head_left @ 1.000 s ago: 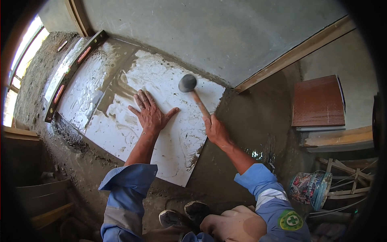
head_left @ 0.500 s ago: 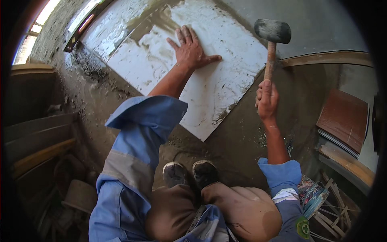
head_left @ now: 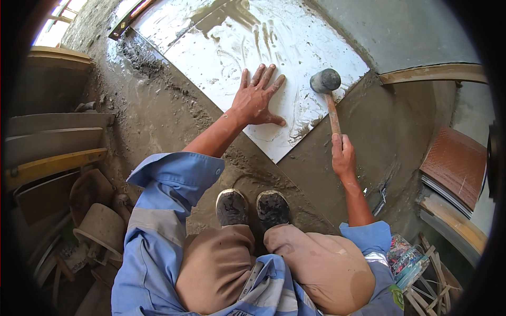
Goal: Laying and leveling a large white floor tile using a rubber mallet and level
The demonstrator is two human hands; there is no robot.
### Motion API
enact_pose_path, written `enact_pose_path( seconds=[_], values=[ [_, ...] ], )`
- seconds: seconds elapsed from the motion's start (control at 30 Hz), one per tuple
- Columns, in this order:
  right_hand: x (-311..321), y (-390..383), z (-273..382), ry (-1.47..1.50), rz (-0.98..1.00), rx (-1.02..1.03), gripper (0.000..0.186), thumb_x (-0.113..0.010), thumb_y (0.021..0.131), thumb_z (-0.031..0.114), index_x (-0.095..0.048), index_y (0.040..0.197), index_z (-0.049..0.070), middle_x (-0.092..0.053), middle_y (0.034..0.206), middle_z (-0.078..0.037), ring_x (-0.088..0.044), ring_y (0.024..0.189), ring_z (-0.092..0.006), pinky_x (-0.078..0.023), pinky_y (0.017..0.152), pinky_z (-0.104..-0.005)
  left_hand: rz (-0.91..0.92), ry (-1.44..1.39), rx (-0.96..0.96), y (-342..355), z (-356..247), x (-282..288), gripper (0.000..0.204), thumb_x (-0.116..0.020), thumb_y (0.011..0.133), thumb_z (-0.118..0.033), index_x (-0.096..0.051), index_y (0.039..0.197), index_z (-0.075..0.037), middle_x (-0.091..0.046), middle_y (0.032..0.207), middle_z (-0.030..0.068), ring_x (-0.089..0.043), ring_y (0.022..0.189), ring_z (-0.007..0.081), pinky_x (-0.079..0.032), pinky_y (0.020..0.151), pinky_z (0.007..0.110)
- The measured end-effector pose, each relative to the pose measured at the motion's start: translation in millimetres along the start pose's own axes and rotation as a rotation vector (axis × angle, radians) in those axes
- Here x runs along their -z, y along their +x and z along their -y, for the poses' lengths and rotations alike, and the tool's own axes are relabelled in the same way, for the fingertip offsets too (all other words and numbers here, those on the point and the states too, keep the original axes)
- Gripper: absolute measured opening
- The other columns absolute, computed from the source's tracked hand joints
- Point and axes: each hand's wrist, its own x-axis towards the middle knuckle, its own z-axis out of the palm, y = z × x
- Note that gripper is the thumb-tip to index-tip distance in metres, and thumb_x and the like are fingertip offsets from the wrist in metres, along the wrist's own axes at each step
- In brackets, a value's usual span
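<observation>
My left hand point(head_left: 255, 100) lies with fingers spread on a large white tile point(head_left: 287, 47) smeared with wet grey mortar. Finger-shaped streaks show on the tile above it. My right hand point(head_left: 342, 155) grips the wooden handle of a rubber mallet point(head_left: 325, 80); the black, mortar-dusted head is over the tile's right part, and whether it touches cannot be told. A spirit level point(head_left: 126, 23) lies at the upper left along the tiling. Wet mortar point(head_left: 369, 121) surrounds the tile's near corner.
A grey wall point(head_left: 390, 31) with a timber strip point(head_left: 432, 73) rises at upper right. Stacked brown tiles point(head_left: 453, 163) stand at right, a painted bucket point(head_left: 400, 263) and wood scraps below them. Boards point(head_left: 55, 163) and dirty buckets point(head_left: 100, 229) crowd the left. My shoes point(head_left: 232, 205) are on the muddy floor.
Since half a second ago my left hand has slid down the tile toward its near corner, and the raised mallet has dropped toward the tile. The view has shifted too.
</observation>
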Motion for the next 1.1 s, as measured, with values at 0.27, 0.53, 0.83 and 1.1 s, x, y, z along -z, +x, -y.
enact_pose_path(
  seconds=[0.27,0.53,0.83,1.1],
  values=[
    [8.2,-26.7,28.8,0.589,-0.128,0.159,0.045,-0.046,0.108,0.040,-0.057,0.095,-0.001,-0.054,0.066,-0.012,-0.052,0.058,-0.0219,-0.042,0.055,-0.0385,0.015,-0.011,0.039,1.3,-2.5,2.8,0.136,-0.078,0.054,-0.084,-0.026,0.163,-0.023,-0.012,0.170,0.0149,-0.006,0.158,0.0365,-0.002,0.125,0.064],
    [6.4,-20.5,34.2,0.376,0.017,-0.013,0.046,-0.042,0.109,0.043,-0.056,0.098,0.000,-0.053,0.065,-0.012,-0.055,0.059,-0.0281,-0.043,0.056,-0.0435,-0.003,-0.018,0.088,7.7,-8.8,3.5,0.135,-0.078,0.053,-0.085,-0.027,0.162,-0.025,-0.014,0.170,0.0143,-0.008,0.158,0.0367,-0.004,0.122,0.068],
    [-0.7,-28.0,38.6,0.407,-0.141,0.145,0.044,-0.041,0.109,0.044,-0.054,0.093,0.005,-0.047,0.061,-0.002,-0.049,0.054,-0.0170,-0.040,0.051,-0.0342,-0.015,-0.015,0.076,9.7,-4.9,3.9,0.136,-0.077,0.051,-0.086,-0.028,0.162,-0.026,-0.014,0.170,0.0138,-0.008,0.158,0.0368,-0.004,0.122,0.068],
    [-5.6,-29.6,7.0,0.411,-0.120,0.069,0.042,-0.042,0.108,0.042,-0.053,0.096,0.003,-0.047,0.064,-0.005,-0.048,0.056,-0.0180,-0.040,0.053,-0.0369,0.001,-0.008,0.074,10.7,-7.6,6.3,0.135,-0.079,0.052,-0.083,-0.027,0.162,-0.025,-0.015,0.170,0.0142,-0.010,0.157,0.0372,-0.005,0.122,0.068]
  ],
)
